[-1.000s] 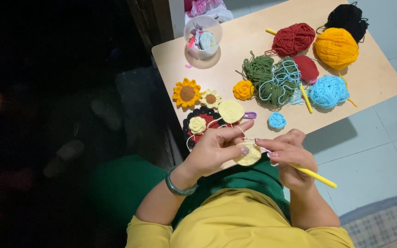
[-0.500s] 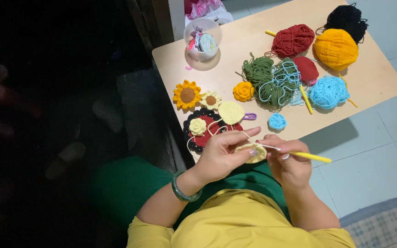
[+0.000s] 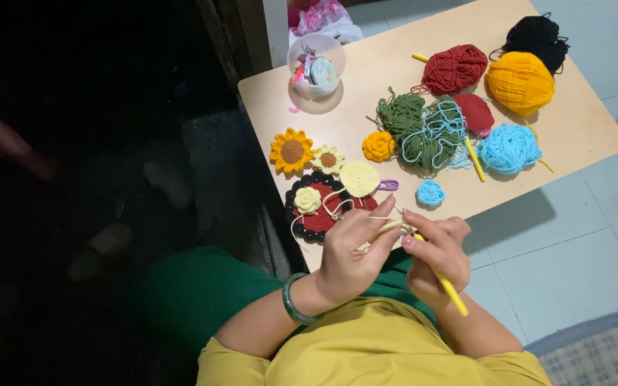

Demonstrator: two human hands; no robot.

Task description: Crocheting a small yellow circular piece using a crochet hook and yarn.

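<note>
Two hands are meeting at the near edge of the small table [image 3: 581, 136] as I am crocheting. My left hand [image 3: 352, 250] is pinching a small cream piece [image 3: 388, 229], mostly hidden between my fingers, while my right hand [image 3: 438, 250] is gripping the yellow hook [image 3: 446, 286] closed-fisted. Finished flowers are already lying nearby: a sunflower [image 3: 291, 150], a cream rose [image 3: 307, 200] on a red-and-black round [image 3: 316, 214]. Further right, plenty of yarn is waiting: green [image 3: 405, 121], red [image 3: 455, 69], orange [image 3: 520, 82], blue [image 3: 509, 149].
</note>
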